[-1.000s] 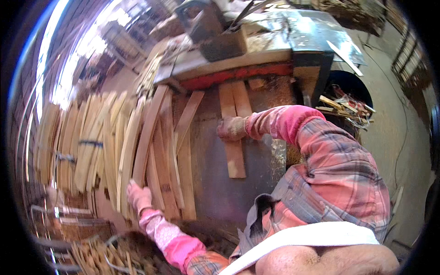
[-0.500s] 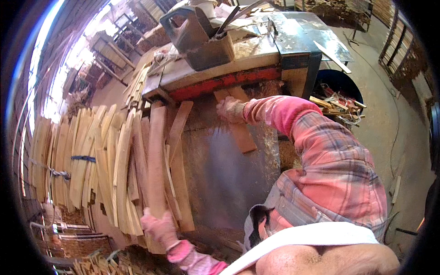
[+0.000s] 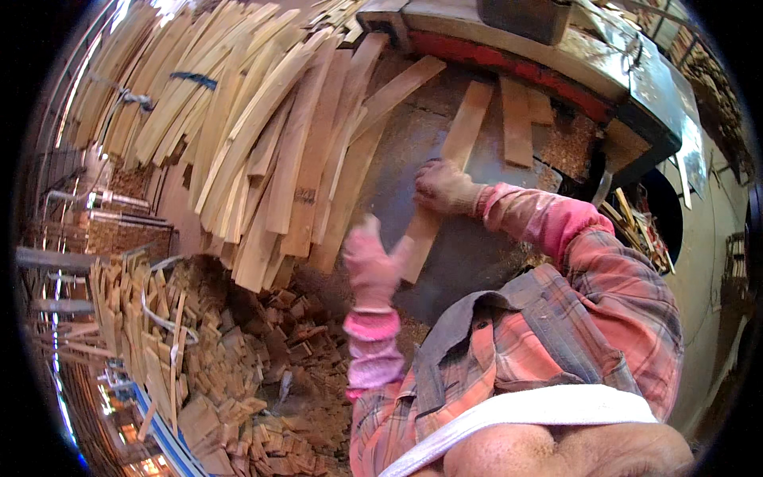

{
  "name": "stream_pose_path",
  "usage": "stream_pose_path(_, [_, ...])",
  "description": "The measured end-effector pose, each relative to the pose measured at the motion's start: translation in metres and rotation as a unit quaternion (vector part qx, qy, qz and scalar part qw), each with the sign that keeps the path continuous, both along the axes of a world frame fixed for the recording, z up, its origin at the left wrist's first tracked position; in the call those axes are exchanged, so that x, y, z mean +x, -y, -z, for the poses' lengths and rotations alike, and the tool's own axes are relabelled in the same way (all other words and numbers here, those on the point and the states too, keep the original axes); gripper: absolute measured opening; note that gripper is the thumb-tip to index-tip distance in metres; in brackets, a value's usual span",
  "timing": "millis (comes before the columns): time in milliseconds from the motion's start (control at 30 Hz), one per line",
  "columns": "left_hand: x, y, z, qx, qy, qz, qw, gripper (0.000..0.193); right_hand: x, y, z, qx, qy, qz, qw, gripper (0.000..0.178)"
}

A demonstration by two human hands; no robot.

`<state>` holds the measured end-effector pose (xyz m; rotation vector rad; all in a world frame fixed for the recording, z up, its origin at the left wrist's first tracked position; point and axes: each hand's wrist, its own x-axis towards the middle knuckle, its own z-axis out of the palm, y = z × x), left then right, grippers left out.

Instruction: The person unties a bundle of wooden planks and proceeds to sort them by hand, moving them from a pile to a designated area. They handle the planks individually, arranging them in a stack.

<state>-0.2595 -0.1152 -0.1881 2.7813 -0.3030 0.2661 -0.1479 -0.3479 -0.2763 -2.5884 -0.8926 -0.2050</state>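
- From my remote seat, reading the clock from the right hand [image 3: 447, 188], I have that hand wrapped round a board [image 3: 468, 119], which runs from 1 to 7 o'clock over the grey tabletop [image 3: 469, 256]
- I see the left hand [image 3: 371, 266] at half past 7, thumb wide of the fingers, near the board's lower end; I cannot tell whether they touch
- Loose boards [image 3: 306, 151] lie at 10 o'clock
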Motion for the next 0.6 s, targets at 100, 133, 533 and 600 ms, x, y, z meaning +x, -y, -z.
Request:
stream_pose_path(100, [0.062,-0.037,-0.044,0.078,0.133,-0.092,0.984,0.085,0.013,0.031,-0.002,-0.030,-0.055,0.047,0.997,0.027])
stream_pose_path(133, [0.085,-0.056,-0.050,0.116,0.166,-0.133,0.970,0.086,0.022,0.045,-0.008,-0.042,-0.070,0.071,0.994,0.027])
stream_pose_path(533, [0.096,-0.074,-0.095,0.161,0.055,-0.147,0.974,0.090,0.086,0.154,-0.024,-0.242,-0.064,0.241,0.938,0.029])
stream_pose_path(600, [0.067,-0.062,-0.084,0.148,0.077,-0.114,0.979,0.091,0.079,0.148,-0.032,-0.182,-0.031,0.260,0.948,0.028])
